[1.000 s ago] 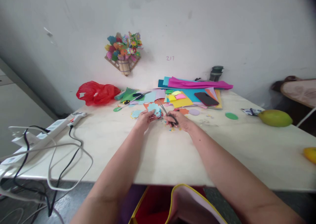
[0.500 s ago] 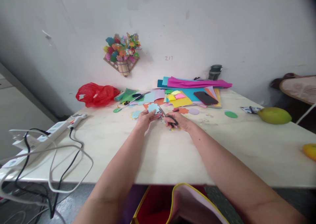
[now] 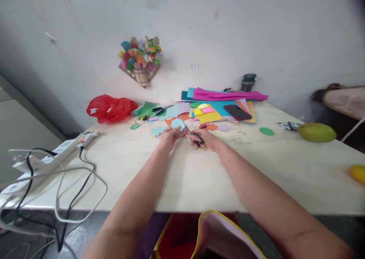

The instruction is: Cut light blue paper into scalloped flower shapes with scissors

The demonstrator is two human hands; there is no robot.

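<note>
My left hand (image 3: 169,137) pinches a light blue scalloped paper piece (image 3: 178,124) over the middle of the table. Black-handled scissors (image 3: 197,138) are in my right hand (image 3: 207,139), and their blades reach up and left to the right edge of the blue piece. Another light blue scalloped piece (image 3: 157,131) lies just left of my left hand. Right of the scissors are an orange scalloped piece (image 3: 211,127) and a lilac oval (image 3: 223,127) on the table. Small paper scraps lie around and beneath my right hand.
Colored sheets, a phone (image 3: 237,112) and a second pair of scissors (image 3: 160,110) lie toward the wall. A red plastic bag (image 3: 111,108) is at the back left, above a power strip (image 3: 42,164) with cables. A green fruit (image 3: 317,132) sits at the right.
The scissor blades and the blue piece have shifted slightly against each other between my hands. The whole view has moved a little; the other things rest in the same places.
</note>
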